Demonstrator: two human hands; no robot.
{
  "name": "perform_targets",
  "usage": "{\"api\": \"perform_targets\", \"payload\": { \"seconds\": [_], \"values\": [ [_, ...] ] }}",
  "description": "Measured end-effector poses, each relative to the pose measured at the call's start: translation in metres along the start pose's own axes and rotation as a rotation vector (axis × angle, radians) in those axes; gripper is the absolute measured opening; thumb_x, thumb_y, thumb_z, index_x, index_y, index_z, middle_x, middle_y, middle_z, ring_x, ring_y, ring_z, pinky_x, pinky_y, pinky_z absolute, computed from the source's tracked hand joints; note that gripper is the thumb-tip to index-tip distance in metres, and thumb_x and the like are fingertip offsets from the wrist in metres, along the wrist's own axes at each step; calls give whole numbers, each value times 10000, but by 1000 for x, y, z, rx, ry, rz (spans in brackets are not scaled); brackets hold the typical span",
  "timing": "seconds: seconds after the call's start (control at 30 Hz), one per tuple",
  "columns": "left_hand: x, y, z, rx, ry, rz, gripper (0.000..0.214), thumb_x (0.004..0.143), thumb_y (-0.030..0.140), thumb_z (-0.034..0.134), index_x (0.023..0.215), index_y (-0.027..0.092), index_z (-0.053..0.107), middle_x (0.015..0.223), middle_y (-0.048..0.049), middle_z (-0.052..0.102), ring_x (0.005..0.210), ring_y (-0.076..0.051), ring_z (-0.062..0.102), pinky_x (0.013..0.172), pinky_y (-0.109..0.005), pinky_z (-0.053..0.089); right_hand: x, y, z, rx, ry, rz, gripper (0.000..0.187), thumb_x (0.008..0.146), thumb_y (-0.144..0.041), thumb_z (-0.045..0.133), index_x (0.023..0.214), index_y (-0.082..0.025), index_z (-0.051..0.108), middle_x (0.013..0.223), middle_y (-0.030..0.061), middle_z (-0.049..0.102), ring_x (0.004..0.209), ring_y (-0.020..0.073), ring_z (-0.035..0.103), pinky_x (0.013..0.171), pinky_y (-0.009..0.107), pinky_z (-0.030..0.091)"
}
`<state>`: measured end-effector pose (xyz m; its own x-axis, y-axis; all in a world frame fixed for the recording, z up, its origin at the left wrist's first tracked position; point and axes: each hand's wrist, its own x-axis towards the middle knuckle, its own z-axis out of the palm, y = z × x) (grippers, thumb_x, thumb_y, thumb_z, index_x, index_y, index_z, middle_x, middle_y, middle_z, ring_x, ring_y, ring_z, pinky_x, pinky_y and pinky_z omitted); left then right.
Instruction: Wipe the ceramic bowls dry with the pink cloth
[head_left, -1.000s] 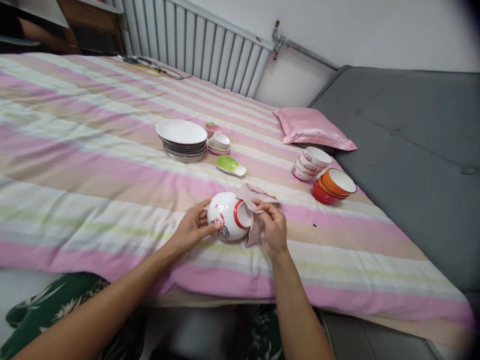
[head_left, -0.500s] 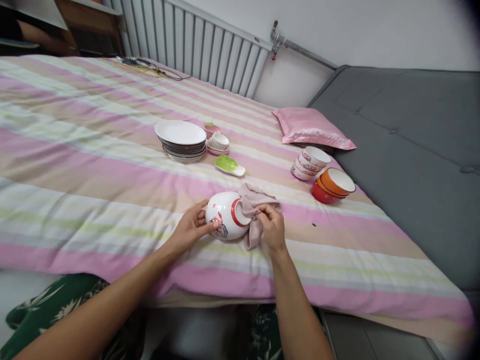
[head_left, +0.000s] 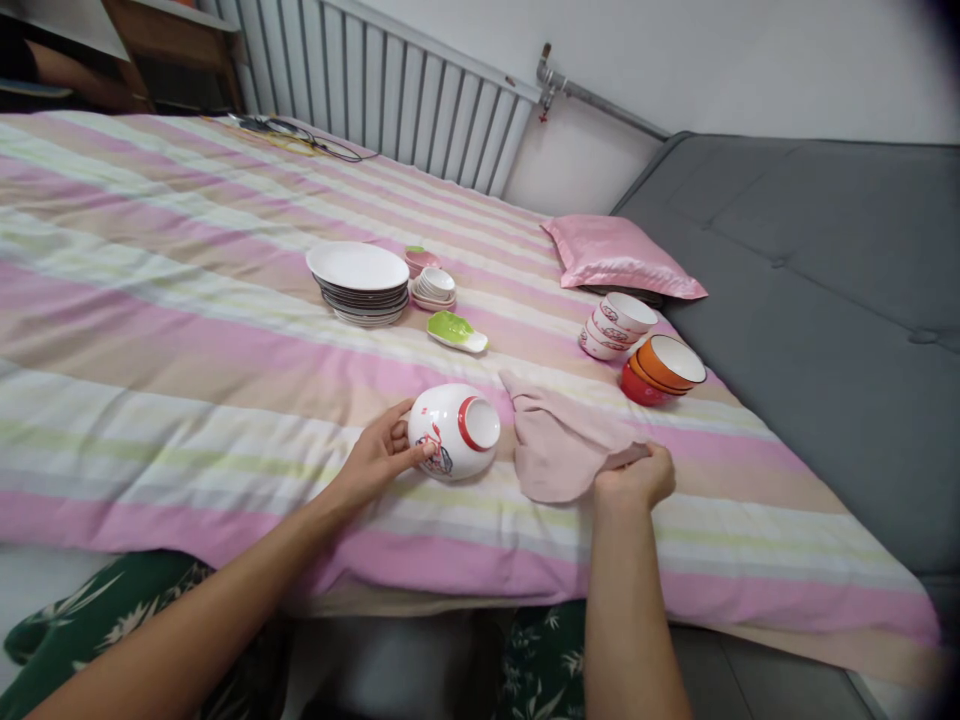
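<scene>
My left hand (head_left: pixel 386 445) grips a white bowl (head_left: pixel 442 410) by its rim, thumb on the outer wall. The bowl is tipped on its side, its red-ringed foot facing right and a red and dark printed picture on its wall; its inside is hidden. To the right, my right hand (head_left: pixel 637 475) is closed on a corner of a pale pink cloth (head_left: pixel 559 445). The cloth hangs spread out between that hand and the bowl, apart from the bowl. Beyond the bowl lies a green and white leaf-shaped dish (head_left: pixel 456 330).
A stack of plates (head_left: pixel 360 268) stands back left, beside small white bowls (head_left: pixel 435 284) and a pink dish (head_left: pixel 421 262). Printed white bowls (head_left: pixel 611 325) and orange and red bowls (head_left: pixel 664 370) are stacked right. A pink pillow (head_left: pixel 622 252) lies behind them on the striped bedspread (head_left: pixel 225 380).
My right hand has moved right, drawing the cloth off the bowl's foot and spreading it out. My left hand and the bowl have stayed nearly in place.
</scene>
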<state>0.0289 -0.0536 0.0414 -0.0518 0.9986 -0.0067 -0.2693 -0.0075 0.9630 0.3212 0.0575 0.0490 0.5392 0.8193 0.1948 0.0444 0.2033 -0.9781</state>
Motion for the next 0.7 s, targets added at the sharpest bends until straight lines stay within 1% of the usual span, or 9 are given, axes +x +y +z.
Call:
{"api": "perform_targets", "payload": {
  "seconds": [0.1, 0.17, 0.2, 0.27, 0.37, 0.47, 0.57, 0.63, 0.7],
  "values": [
    [-1, 1, 1, 7, 0, 3, 701, 664, 306, 787, 1275, 160, 477, 1043, -115, 681, 942, -246, 656, 802, -360, 542, 0, 1, -3, -90, 218, -10, 176, 736, -331, 391, 876, -261, 473, 876, 55, 508, 875, 245, 534, 665, 399, 453],
    [-1, 2, 2, 3, 8, 4, 693, 656, 314, 790, 1261, 160, 489, 1030, -115, 684, 949, -255, 653, 809, -376, 538, -4, 1, 1, -140, 269, -30, 269, 735, -291, 398, 994, -254, 465, 1040, 84, 510, 1021, 251, 505, 784, 421, 446],
    [-1, 3, 2, 0, 10, 4, 689, 653, 314, 791, 1256, 161, 494, 1026, -114, 684, 954, -259, 650, 811, -380, 537, -6, 0, 4, -159, 245, -43, 298, 731, -280, 415, 1021, -242, 471, 1075, 90, 517, 1040, 246, 503, 820, 418, 441],
    [-1, 3, 3, -9, 12, 6, 680, 656, 309, 788, 1254, 163, 498, 1023, -111, 683, 962, -262, 646, 809, -380, 535, -13, 0, 12, -191, 100, -56, 292, 708, -282, 484, 986, -209, 531, 1013, 83, 579, 960, 233, 550, 812, 393, 457],
    [-2, 3, 4, -13, 15, 8, 679, 664, 297, 781, 1265, 166, 494, 1010, -102, 685, 970, -262, 643, 803, -372, 536, -24, 1, 26, -245, -199, -65, 273, 626, -289, 620, 876, -180, 631, 852, 59, 652, 811, 225, 595, 726, 354, 488],
    [-2, 3, 4, -11, 18, 6, 666, 666, 286, 781, 1258, 169, 500, 1014, -103, 685, 960, -259, 647, 791, -361, 541, -33, 4, 41, -395, -469, -247, 388, 662, -262, 591, 1037, -180, 645, 1113, 107, 635, 1023, 258, 570, 853, 375, 468],
    [-3, 5, 4, -9, 31, -1, 643, 673, 286, 777, 1246, 175, 508, 1053, -108, 678, 949, -252, 651, 778, -349, 548, -36, 9, 54, -582, -545, -360, 525, 688, -218, 569, 1213, -194, 575, 1303, 122, 533, 1210, 268, 469, 986, 388, 386],
    [-4, 6, 4, -4, 33, -8, 652, 676, 291, 776, 1254, 173, 500, 1064, -109, 676, 958, -249, 649, 783, -343, 550, -34, 13, 60, -660, -544, -307, 518, 674, -204, 602, 1191, -211, 596, 1242, 126, 574, 1162, 281, 501, 975, 401, 379],
    [-3, 6, 4, 0, 26, -15, 673, 670, 297, 783, 1262, 167, 491, 1066, -112, 677, 962, -250, 649, 789, -341, 553, -30, 16, 61, -676, -541, -250, 394, 649, -201, 634, 1041, -212, 672, 1071, 126, 647, 1029, 291, 562, 921, 416, 399]
  ]
}}
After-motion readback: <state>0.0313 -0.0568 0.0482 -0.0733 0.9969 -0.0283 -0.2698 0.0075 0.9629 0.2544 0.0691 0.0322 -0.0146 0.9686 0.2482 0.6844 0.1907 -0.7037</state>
